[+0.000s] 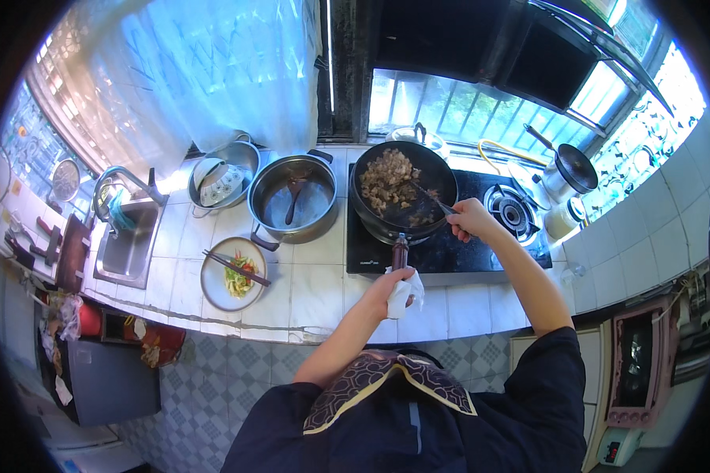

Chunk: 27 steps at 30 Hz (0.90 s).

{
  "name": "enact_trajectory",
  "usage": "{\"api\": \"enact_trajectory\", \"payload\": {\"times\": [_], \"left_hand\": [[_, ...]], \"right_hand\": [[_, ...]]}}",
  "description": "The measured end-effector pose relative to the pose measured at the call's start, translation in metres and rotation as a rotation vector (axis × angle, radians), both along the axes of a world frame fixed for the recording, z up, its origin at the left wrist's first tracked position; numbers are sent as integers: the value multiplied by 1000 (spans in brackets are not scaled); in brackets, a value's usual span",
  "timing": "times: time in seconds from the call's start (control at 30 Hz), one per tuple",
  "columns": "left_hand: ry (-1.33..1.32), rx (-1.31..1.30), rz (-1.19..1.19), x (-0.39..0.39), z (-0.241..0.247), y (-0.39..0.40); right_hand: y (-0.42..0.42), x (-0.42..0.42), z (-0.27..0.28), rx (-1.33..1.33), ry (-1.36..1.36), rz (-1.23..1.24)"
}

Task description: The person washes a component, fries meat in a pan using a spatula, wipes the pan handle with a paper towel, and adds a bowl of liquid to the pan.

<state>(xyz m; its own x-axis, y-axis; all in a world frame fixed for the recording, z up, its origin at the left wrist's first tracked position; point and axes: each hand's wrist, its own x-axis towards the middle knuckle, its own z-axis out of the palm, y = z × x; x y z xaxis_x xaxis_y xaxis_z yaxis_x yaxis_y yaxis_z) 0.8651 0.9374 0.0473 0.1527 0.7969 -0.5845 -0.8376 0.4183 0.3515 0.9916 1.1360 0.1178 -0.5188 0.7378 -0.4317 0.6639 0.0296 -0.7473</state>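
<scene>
My left hand [394, 291] grips the handle [400, 253] of a dark frying pan [444, 177], with a white cloth or paper between palm and handle. Browned, chopped food [390, 172] is heaped on the pan's far left side, with smaller bits near its front. In my right hand [468, 220] is a slim metal utensil [432, 196], its far end down in the pan beside the food; the exact shape of that end is hard to make out. The pan sits over the left side of a black glass gas hob [367, 255].
Left of the hob stand a steel pot [325, 222] with a wooden spoon [294, 192], a plate [216, 295] of chopped vegetables with chopsticks, a metal basin [251, 159] with bowls, and a sink [124, 254]. A bare burner [512, 211], a jar [559, 222] and a small pan [577, 165] are at right.
</scene>
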Motion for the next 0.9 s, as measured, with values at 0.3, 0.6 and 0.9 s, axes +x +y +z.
{"api": "enact_trajectory", "payload": {"times": [0.3,0.6,0.9], "left_hand": [[-62,4,4,-3,-1,-5],[-189,47,0,2,-8,-14],[-245,78,5,3,-6,-13]], "right_hand": [[-26,19,46,873,-399,203],[38,-5,5,8,2,-57],[0,3,65,524,-385,420]]}}
